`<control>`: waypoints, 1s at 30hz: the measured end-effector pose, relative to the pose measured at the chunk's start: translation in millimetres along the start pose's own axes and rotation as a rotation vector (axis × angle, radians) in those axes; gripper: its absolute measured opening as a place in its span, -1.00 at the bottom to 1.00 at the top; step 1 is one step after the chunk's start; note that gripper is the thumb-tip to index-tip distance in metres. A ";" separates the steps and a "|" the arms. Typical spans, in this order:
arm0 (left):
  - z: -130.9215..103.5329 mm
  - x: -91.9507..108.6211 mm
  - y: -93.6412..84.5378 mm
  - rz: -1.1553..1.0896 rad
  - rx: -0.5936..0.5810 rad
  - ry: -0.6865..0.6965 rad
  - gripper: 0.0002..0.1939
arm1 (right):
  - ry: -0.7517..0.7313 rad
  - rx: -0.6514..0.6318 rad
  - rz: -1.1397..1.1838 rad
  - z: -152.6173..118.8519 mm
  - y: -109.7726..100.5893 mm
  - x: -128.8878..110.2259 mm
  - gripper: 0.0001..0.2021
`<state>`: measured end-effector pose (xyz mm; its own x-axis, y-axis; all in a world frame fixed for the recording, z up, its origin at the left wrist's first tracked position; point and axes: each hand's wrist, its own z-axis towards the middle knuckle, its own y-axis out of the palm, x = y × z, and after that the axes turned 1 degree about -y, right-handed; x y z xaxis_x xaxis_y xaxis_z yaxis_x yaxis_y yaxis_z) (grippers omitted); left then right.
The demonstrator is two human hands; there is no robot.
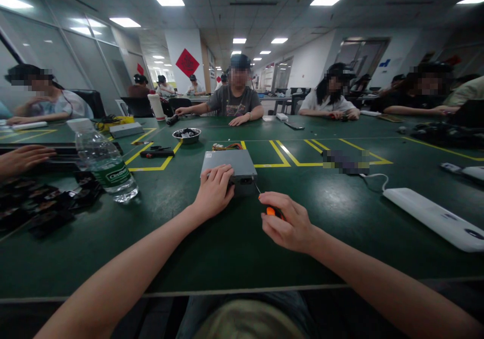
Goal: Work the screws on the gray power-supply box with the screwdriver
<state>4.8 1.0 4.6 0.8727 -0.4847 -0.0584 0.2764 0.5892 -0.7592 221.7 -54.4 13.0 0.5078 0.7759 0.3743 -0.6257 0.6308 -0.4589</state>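
Note:
A grey metal computer power supply (238, 163) lies on the green table in front of me, its power socket facing my side and a bundle of coloured wires (227, 146) behind it. My left hand (215, 190) grips its near left edge, fingers over the top and thumb against the front face. In my right hand (285, 220) is a screwdriver (270, 211) with an orange and black handle, the fingers closed round it. The thin shaft points up and left, its tip by the near right corner of the power supply. Whether the tip sits in a screw I cannot tell.
A water bottle (109, 165) stands at left, near dark parts (41, 203) and another person's hand (26, 160). Farther back are a metal bowl (187, 135) and a black tool (157, 153). A white power bank (434, 218) lies right. People sit across the table.

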 end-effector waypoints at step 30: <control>-0.9 -0.6 0.1 -0.010 -0.014 0.000 -0.63 | 0.156 -0.113 0.240 1.2 -7.0 -5.1 -0.96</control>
<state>3.9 0.8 4.0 0.8698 -0.4908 -0.0509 0.2797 0.5754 -0.7686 222.8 -62.8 15.3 0.4437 0.8880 0.1207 -0.6731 0.4192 -0.6092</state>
